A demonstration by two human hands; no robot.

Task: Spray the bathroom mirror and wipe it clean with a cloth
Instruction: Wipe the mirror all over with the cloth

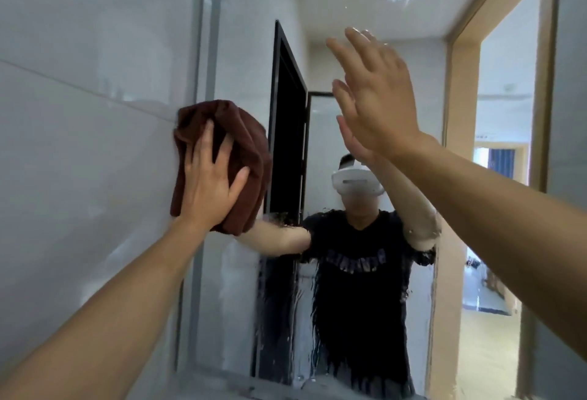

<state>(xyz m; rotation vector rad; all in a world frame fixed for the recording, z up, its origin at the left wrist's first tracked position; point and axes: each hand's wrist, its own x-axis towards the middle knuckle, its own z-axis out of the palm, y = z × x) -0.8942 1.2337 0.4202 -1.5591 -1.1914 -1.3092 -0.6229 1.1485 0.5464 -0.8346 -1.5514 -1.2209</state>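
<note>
— Both forearms are stretched toward the glass. What is held by the hands?

— A bunched brown cloth [222, 158] is pressed flat by the left hand [208, 183], fingers spread, at the left edge of the mirror [365, 272]. Nothing is held by the right hand [378, 98]; it is raised with fingers straight, before the upper glass.

— And the mirror?

— Wet streaks are seen across its lower half.

There are 1 mirror [365, 50], 1 brown cloth [244, 133], and 2 hands: left hand [208, 183], right hand [381, 98].
</note>
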